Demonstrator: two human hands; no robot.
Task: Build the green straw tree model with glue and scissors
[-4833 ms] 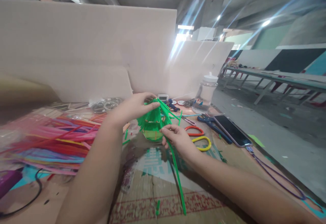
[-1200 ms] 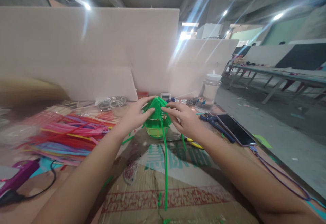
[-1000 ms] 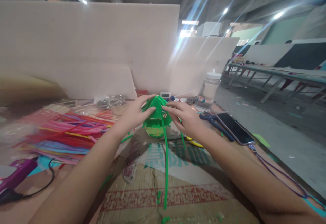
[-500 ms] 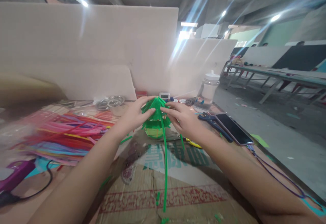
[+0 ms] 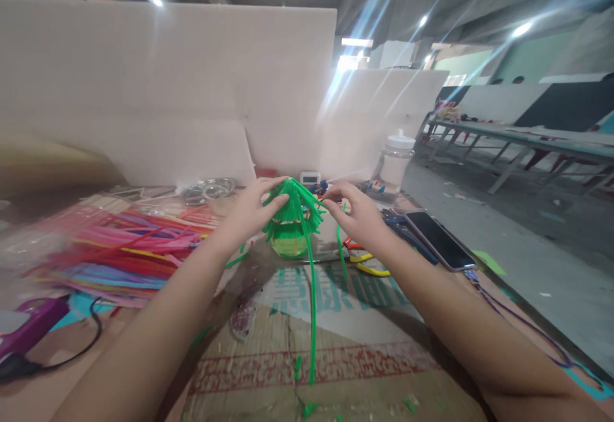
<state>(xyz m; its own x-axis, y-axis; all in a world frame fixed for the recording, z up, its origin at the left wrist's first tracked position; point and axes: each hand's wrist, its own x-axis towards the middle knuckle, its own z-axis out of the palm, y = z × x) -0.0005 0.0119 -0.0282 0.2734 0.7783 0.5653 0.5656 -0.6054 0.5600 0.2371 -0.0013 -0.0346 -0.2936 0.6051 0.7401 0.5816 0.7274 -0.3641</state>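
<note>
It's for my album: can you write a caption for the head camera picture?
The left hand holds a tiered green craft, the right hand at its side, with colourful strips at the left.

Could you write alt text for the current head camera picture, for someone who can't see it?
A person's left hand holds a tiered green cone while the right hand is at its right edge; a long green strip runs from its front toward the viewer, over cardboard. Coloured strips lie left; scissors, a phone and a bottle right.
</note>
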